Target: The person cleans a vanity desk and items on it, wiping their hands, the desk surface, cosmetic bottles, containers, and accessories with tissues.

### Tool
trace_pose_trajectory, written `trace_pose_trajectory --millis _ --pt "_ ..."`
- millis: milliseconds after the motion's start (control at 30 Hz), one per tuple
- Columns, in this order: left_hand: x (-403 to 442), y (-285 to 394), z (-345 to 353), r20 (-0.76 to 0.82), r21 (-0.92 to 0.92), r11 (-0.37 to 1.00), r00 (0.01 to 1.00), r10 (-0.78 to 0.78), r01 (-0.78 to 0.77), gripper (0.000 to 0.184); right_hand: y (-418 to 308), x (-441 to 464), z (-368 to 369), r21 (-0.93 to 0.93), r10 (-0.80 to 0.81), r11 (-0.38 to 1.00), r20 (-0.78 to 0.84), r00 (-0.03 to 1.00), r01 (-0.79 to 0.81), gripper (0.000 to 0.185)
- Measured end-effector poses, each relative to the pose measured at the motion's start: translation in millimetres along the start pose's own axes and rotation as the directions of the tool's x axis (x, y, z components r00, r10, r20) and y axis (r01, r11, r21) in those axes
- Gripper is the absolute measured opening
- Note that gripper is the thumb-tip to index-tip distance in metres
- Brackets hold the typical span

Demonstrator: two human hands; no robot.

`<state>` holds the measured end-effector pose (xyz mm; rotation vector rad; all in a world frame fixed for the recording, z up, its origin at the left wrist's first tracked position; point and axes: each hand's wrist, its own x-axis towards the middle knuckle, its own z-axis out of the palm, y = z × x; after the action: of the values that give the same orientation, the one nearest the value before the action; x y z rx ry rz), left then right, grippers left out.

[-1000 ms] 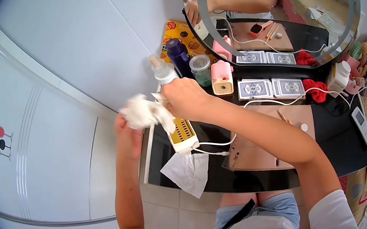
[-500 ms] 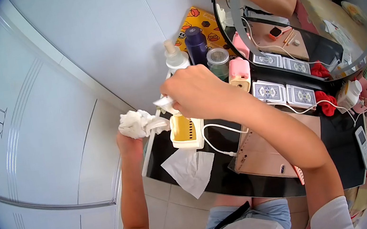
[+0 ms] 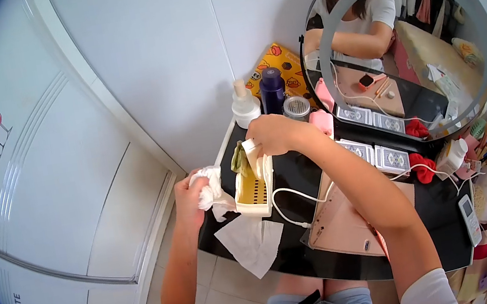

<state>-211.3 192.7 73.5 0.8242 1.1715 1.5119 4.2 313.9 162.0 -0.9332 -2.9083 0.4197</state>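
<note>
Right hand at the far end of the open box, left hand beside it.
The long cream plastic box with yellow slotted inside (image 3: 257,209) lies on the glossy black table (image 3: 287,169), its long axis pointing away from the person. The right hand (image 3: 277,134), nearer to it, has fingers pinched around a small white piece (image 3: 248,145) over the far end; I cannot tell what this piece is. The left hand (image 3: 188,202), on the box's left side, grasps a crumpled white tissue (image 3: 210,186).
</note>
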Motion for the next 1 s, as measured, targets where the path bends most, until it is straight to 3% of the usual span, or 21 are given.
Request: trace_pose_trajectory --millis 100,167,233,333,467,600,700,800,833,900,967,1000 --pt "0 11 15 0.089 0.047 0.990 0.987 0.131 -0.136 0.025 -8 -6 -7 -0.059 -0.035 0.998 -0.098 0.995 0.029 0.017" --pt "0 20 25 0.151 0.182 0.963 0.973 0.172 -0.199 0.031 -12 -13 -13 -0.069 -0.067 0.996 -0.175 0.982 0.056 0.019" --pt "-4 45 40 0.229 0.357 0.914 0.967 0.114 -0.192 0.031 -15 -16 -19 -0.073 -0.051 0.997 -0.173 0.984 0.038 0.021" --pt "16 47 47 0.490 0.580 0.706 0.866 0.097 -0.407 0.029 -18 -16 -20 -0.056 -0.034 0.998 -0.143 0.989 0.026 0.021" --pt "24 49 65 0.407 0.682 0.616 0.904 0.128 -0.394 0.017 -9 -17 -16 0.084 -0.055 0.994 -0.162 0.985 0.069 0.019" --pt "24 50 70 0.345 0.680 0.655 0.932 0.111 -0.330 0.015 4 -19 -10 0.325 0.025 0.945 -0.138 0.990 0.022 0.017" --pt "22 53 72 0.400 0.738 0.565 0.914 0.074 -0.369 0.015 5 -30 -14 0.301 -0.005 0.953 -0.134 0.991 0.045 0.018" --pt "15 62 80 0.360 0.719 0.621 0.932 0.051 -0.311 0.016 2 -42 0 0.332 0.028 0.936 -0.400 0.916 0.116 0.021" --pt "17 59 79 0.387 0.735 0.561 0.915 0.112 -0.380 0.016 0 -44 7 0.286 0.044 0.951 -0.506 0.862 0.119 0.021" --pt "23 49 78 0.446 0.754 0.427 0.866 0.225 -0.499 0.017 -6 -57 13 0.319 0.146 0.947 -0.534 0.833 0.038 0.020" --pt "24 49 80 0.514 0.812 0.218 0.840 0.172 -0.542 0.016 -4 -65 16 0.319 0.237 0.946 -0.566 0.790 -0.055 0.017" --pt "26 50 82 0.544 0.822 0.108 0.828 0.139 -0.558 0.016 5 -66 19 0.284 0.257 0.955 -0.644 0.721 -0.087 0.015"
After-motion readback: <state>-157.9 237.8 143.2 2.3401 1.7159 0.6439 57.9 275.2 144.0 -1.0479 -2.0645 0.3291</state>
